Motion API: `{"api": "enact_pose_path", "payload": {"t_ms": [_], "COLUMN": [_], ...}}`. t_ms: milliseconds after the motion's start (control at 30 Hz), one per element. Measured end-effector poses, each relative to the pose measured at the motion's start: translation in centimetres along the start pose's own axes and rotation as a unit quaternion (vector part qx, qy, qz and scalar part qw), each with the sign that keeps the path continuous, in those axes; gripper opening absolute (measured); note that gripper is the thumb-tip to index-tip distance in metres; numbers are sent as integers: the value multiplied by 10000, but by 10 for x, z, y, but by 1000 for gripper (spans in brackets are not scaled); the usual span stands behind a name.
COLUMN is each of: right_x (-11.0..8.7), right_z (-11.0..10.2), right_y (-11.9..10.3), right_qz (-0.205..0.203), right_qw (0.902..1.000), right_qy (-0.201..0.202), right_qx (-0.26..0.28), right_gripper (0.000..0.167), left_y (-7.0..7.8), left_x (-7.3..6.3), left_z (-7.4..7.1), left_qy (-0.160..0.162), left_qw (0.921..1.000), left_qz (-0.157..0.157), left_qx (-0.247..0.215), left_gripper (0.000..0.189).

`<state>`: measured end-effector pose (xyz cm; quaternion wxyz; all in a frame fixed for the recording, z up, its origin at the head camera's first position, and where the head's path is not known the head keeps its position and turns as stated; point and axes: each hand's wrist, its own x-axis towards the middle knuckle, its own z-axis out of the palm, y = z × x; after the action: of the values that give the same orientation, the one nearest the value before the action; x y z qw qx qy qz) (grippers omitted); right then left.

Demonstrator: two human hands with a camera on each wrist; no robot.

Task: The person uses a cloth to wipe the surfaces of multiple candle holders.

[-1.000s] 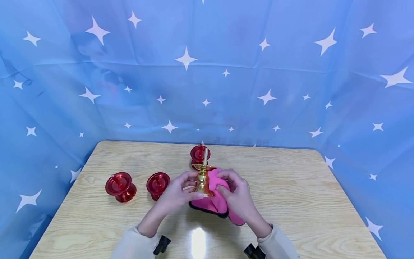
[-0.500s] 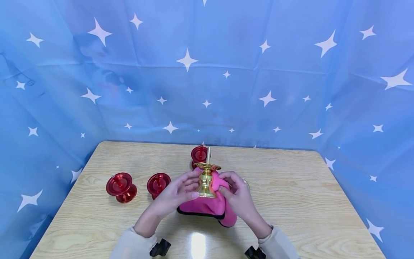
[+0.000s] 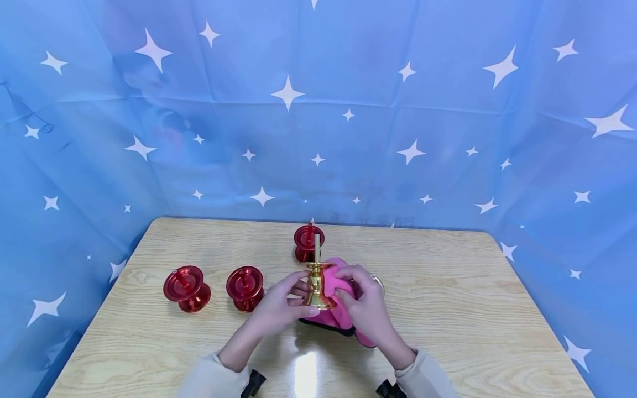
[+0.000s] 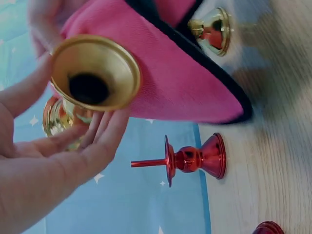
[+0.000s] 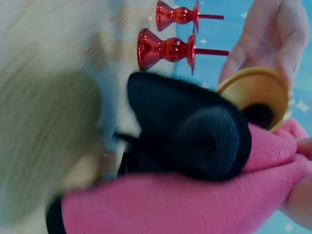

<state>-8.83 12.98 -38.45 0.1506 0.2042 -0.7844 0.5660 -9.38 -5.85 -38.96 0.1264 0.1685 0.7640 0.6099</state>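
Note:
In the head view my left hand grips a shiny gold candlestick, with the thumb at its flared foot and the fingers behind. It stands nearly upright above the table, its thin pale spike pointing up. A pink cloth with a black border is pinched in my right hand and pressed against the candlestick's right side. The left wrist view shows the hollow foot of the gold candlestick, dark inside, beside the hanging cloth. In the right wrist view the cloth's dark underside is folded outward.
Three red candlesticks stand on the wooden table: one at the left, one nearer my left hand, one behind the gold candlestick. Another gold candlestick stands beyond the cloth, mostly hidden by my right hand in the head view.
The gold candlestick tilts and turns, moving right and then back left and slightly lower. The cloth's hanging edge swings left, then right again. Both hands keep their hold.

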Motion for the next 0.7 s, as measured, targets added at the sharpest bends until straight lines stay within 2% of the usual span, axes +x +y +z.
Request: {"api": "enact_pose_path", "payload": {"t_ms": [100,167,233,300,400,467,533,600,700], "right_x": [1,2,2,2,2,1,1,0,0], "right_z": [0,-2,-5,-7,-8,-7,-6,-5,-5], "right_y": [-3,-4,2,4,8,10,11,11,7], "right_qz": [-587,-811,-882,-672,-267,-31,73,86,-24], "right_qw": [9966,9952,9958,9966,9936,9922,9920,9930,9947], "right_qy": [-17,-107,-215,-285,-346,-385,-407,-364,-277], "right_qx": [-575,-530,-125,383,1039,1188,1195,1123,990], "right_gripper": [38,39,39,38,36,34,32,32,34], "left_y": [0,-2,-4,-6,-7,-7,-6,-4,-3], "left_x": [0,0,0,0,0,-1,-1,-1,-2], "left_z": [2,0,-5,-11,-17,-19,-20,-20,-19], "left_qy": [48,-93,-346,-670,-1074,-1266,-1352,-1322,-1046], "left_qw": [9999,9998,9977,9916,9780,9703,9668,9695,9824], "left_qz": [102,151,236,326,549,682,778,795,683], "left_qx": [100,-124,-527,-1054,-1699,-1943,-2026,-1906,-1392], "left_gripper": [66,65,64,62,61,63,64,64,62]}}
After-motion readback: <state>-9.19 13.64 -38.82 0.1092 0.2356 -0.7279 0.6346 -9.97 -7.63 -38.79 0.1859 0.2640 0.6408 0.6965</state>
